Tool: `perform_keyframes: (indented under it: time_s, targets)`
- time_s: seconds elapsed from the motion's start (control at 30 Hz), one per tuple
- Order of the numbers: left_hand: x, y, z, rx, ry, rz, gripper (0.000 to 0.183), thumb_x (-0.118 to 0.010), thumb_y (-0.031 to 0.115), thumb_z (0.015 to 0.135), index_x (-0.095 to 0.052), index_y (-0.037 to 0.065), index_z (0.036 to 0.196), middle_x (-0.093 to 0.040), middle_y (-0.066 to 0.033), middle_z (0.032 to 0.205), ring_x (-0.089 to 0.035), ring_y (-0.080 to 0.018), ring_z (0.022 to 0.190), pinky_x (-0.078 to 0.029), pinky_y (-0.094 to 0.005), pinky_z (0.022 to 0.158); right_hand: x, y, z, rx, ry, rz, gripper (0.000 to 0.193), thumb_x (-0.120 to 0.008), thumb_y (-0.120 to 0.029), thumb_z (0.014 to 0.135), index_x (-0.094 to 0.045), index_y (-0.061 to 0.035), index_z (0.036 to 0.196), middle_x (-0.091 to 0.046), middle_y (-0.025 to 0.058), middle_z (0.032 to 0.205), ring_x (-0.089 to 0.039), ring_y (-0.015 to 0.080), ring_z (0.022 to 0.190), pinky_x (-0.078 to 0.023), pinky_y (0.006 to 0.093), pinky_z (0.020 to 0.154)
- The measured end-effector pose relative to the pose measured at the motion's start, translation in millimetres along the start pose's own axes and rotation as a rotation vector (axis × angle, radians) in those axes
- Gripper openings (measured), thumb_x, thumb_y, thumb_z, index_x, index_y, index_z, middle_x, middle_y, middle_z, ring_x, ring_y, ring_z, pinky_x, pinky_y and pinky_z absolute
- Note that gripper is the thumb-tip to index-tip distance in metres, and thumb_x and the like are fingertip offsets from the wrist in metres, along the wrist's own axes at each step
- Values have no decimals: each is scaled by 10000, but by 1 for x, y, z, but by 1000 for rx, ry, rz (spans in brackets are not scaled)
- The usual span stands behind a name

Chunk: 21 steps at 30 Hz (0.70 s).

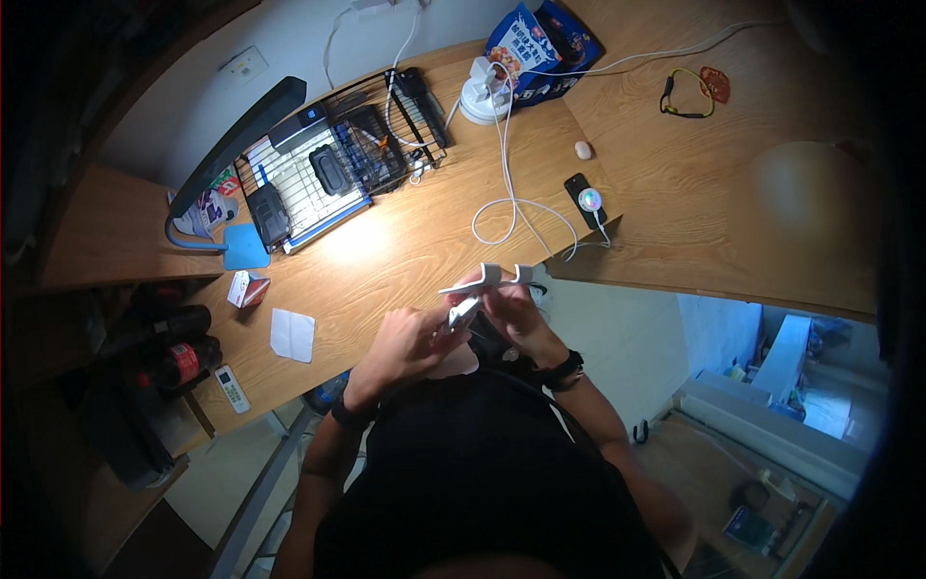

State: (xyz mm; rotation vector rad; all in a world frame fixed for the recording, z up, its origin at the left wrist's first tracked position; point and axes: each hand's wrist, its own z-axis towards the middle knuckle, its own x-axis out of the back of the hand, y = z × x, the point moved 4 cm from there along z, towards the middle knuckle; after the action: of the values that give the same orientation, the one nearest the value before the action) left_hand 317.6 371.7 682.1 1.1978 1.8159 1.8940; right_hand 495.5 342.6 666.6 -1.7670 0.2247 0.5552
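In front of my chest, just off the desk's front edge, both hands are close together on white parts. My right hand [521, 323] is closed on a white piece with two curved, hook-like ends [491, 274], which point up toward the desk. My left hand [410, 340] pinches a small white piece [464, 313] right below it. I cannot tell whether the two white pieces are joined. The fingers hide part of both. A dark band is on each wrist.
The wooden desk [424, 227] carries a wire rack [318, 164] with black trays, a lamp [246, 246], a small box [249, 289], white paper [292, 335] and a remote [231, 388]. A phone [583, 198] with a round charger, loose cables and a power strip [484, 100] lie to the right.
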Motion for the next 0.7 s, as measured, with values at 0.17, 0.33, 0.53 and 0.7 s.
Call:
perform_keyframes:
  time_s: [0.17, 0.33, 0.53, 0.7]
  targets:
    - [6, 8, 5, 104, -54, 81, 273, -737, 318, 947, -710, 112, 1125, -668, -171, 689, -672, -372, 619, -505, -447, 593, 2, -20, -5, -128, -223, 440, 750, -726, -547, 939, -487, -18, 1413, -576, 210, 1418, -568, 260, 1310, -423, 370, 1125]
    - [1, -7, 4, 49, -44, 204, 311, -726, 334, 957, -709, 150, 1207, -668, -173, 693, -666, -393, 640, -505, -469, 593, 6, -12, -7, -410, 4, 590, 797, -810, -486, 856, -474, -26, 1413, -529, 258, 1446, -536, 304, 1326, -427, 399, 1137]
    - [6, -8, 1, -15, -9, 186, 219, -716, 333, 958, -711, 133, 1047, -652, -175, 674, -655, -398, 636, -499, -476, 584, 5, -14, -11, -268, -56, 418, 586, -837, -205, 750, -521, -70, 1225, -534, 299, 1362, -559, 351, 1279, -431, 444, 1152]
    - [1, -21, 3, 32, -11, 129, 192, -721, 300, 936, -683, 113, 953, -637, -168, 645, -645, -392, 613, -485, -471, 565, 1, -32, -11, -33, -93, -32, 531, -857, -82, 739, -583, -119, 1192, -387, 210, 1488, -458, 329, 1367, -407, 456, 1122]
